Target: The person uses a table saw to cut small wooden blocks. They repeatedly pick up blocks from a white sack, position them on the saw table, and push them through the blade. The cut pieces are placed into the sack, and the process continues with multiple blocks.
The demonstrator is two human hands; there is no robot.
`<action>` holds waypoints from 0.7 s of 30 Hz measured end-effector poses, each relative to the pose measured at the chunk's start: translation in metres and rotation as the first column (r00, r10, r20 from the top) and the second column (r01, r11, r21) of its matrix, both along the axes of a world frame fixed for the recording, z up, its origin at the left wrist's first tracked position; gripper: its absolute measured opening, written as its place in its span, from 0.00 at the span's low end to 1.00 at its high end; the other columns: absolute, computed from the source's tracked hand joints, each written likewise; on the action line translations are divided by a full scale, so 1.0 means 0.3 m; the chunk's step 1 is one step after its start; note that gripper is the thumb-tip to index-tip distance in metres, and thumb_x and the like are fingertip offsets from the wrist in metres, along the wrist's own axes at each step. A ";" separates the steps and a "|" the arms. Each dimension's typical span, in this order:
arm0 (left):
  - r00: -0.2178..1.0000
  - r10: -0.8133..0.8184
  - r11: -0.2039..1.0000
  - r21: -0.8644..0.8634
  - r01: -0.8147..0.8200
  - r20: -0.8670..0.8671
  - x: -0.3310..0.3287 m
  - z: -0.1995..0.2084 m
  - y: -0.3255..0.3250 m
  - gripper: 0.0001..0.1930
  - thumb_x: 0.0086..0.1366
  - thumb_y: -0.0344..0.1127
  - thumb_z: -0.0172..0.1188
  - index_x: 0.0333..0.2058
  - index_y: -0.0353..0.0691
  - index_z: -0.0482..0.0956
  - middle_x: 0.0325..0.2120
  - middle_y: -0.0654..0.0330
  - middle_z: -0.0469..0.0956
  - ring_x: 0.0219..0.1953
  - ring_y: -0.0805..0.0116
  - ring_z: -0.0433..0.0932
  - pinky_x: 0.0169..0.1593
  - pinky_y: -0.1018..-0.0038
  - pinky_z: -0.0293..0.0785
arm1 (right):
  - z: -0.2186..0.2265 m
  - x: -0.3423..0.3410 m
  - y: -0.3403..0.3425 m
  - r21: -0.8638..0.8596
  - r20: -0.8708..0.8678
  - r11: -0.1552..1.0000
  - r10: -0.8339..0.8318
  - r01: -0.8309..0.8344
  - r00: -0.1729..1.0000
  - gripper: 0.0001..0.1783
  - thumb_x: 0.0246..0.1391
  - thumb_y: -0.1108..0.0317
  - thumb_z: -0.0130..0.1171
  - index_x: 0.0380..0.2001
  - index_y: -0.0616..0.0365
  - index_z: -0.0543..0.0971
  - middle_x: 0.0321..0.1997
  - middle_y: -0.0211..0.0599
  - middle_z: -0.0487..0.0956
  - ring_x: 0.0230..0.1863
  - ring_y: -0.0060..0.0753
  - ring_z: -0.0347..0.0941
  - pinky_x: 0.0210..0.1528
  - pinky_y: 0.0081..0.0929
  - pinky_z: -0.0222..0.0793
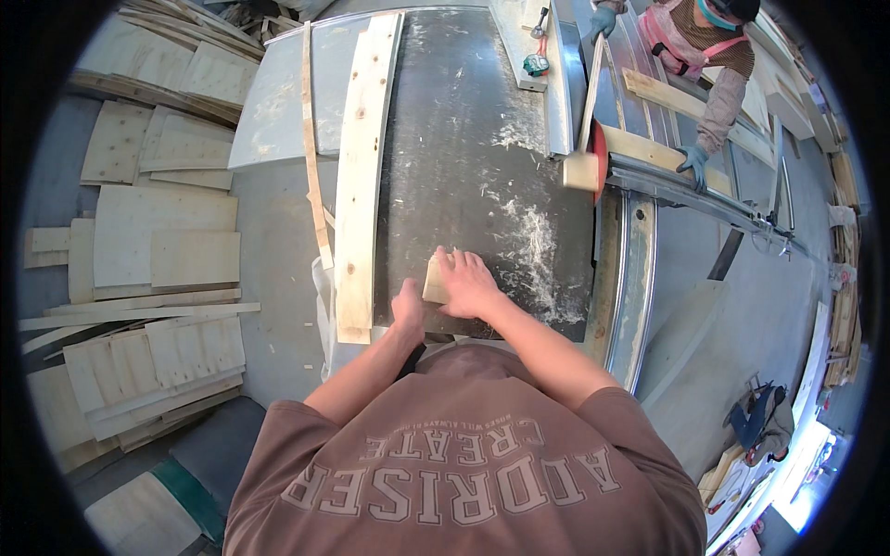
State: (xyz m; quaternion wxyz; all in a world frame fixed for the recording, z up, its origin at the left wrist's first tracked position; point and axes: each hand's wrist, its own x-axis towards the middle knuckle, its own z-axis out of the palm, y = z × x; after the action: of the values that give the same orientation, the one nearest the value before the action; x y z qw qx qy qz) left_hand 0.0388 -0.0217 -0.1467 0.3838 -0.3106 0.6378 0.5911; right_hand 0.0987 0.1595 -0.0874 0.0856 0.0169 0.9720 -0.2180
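Near the front of the dark metal tabletop (436,167), my right hand (470,285) is closed over a small pale wood block (433,281), with its fingers across the top. Beside the block's left side is my left hand (406,308), its fingers curled in. Whatever those fingers hold, if anything, is hidden. A long pine plank (362,176) with knots lies just left of my hands, running away from me along the tabletop. Wood shavings (530,246) are scattered to the right of my right hand.
At the far right a co-worker's gloved hand (693,165) rests on a board by a red saw guard (599,159). A short wood piece (581,172) sticks out beside the guard. A thin wood strip (313,139) lies left of the plank. Stacked boards (139,232) line the left side.
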 end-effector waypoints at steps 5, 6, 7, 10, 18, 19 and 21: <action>0.878 0.219 0.909 0.238 -0.342 0.426 0.052 0.106 0.038 0.47 0.68 0.63 0.55 0.70 0.25 0.60 0.64 0.45 0.67 0.65 0.51 0.69 0.73 0.55 0.65 | -0.044 -0.085 0.092 -0.269 0.131 0.937 -0.196 0.225 0.972 0.40 0.69 0.37 0.55 0.61 0.67 0.74 0.61 0.60 0.79 0.67 0.63 0.72 0.67 0.56 0.70; 0.875 0.202 0.887 0.296 -0.354 0.441 0.055 0.119 0.045 0.48 0.68 0.63 0.55 0.71 0.25 0.59 0.65 0.44 0.66 0.67 0.49 0.68 0.74 0.53 0.64 | -0.074 -0.097 0.100 -0.288 0.182 0.927 -0.193 0.240 0.964 0.39 0.70 0.36 0.52 0.59 0.67 0.76 0.61 0.60 0.79 0.67 0.62 0.73 0.67 0.56 0.69; 0.872 0.183 0.863 0.351 -0.364 0.455 0.058 0.129 0.053 0.49 0.68 0.64 0.54 0.72 0.24 0.59 0.66 0.44 0.66 0.70 0.48 0.67 0.76 0.52 0.62 | -0.126 -0.106 0.106 -0.307 0.233 0.916 -0.191 0.258 0.954 0.39 0.72 0.36 0.50 0.57 0.67 0.79 0.61 0.60 0.79 0.67 0.62 0.73 0.67 0.57 0.69; 0.868 0.196 0.801 0.437 -0.410 0.457 0.061 0.143 0.076 0.51 0.68 0.65 0.53 0.73 0.25 0.56 0.70 0.43 0.64 0.72 0.45 0.65 0.78 0.51 0.60 | -0.150 -0.129 0.113 -0.343 0.348 0.901 -0.143 0.267 0.927 0.40 0.74 0.34 0.44 0.50 0.66 0.84 0.62 0.60 0.78 0.67 0.63 0.72 0.67 0.57 0.68; 0.855 0.165 0.754 0.496 -0.430 0.491 0.048 0.144 0.058 0.49 0.67 0.65 0.53 0.71 0.25 0.60 0.67 0.44 0.66 0.70 0.46 0.66 0.74 0.51 0.64 | -0.152 -0.093 0.097 -0.382 0.283 0.877 -0.190 0.293 0.940 0.39 0.76 0.36 0.44 0.49 0.67 0.84 0.62 0.62 0.76 0.67 0.65 0.71 0.69 0.58 0.67; 0.860 0.157 0.761 0.496 -0.418 0.485 0.049 0.137 0.053 0.48 0.67 0.65 0.54 0.70 0.25 0.61 0.66 0.45 0.67 0.68 0.47 0.67 0.72 0.51 0.66 | -0.166 -0.082 0.091 -0.385 0.218 0.864 -0.258 0.325 0.941 0.39 0.76 0.36 0.44 0.50 0.68 0.83 0.62 0.63 0.76 0.66 0.65 0.71 0.68 0.58 0.67; 0.957 0.140 0.957 0.212 -0.196 0.253 0.054 0.123 0.046 0.41 0.69 0.61 0.55 0.65 0.27 0.67 0.57 0.50 0.73 0.60 0.56 0.72 0.64 0.56 0.70 | -0.192 -0.052 0.073 -0.421 0.102 0.767 -0.491 0.485 0.865 0.39 0.76 0.37 0.45 0.50 0.71 0.81 0.61 0.64 0.77 0.65 0.65 0.72 0.67 0.58 0.67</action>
State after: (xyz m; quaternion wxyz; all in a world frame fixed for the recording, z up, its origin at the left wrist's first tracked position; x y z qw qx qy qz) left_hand 0.0550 -0.0079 -0.1099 0.4387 -0.3842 0.4843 0.6522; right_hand 0.0831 0.1814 -0.1451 0.0211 0.2475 0.8615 -0.4429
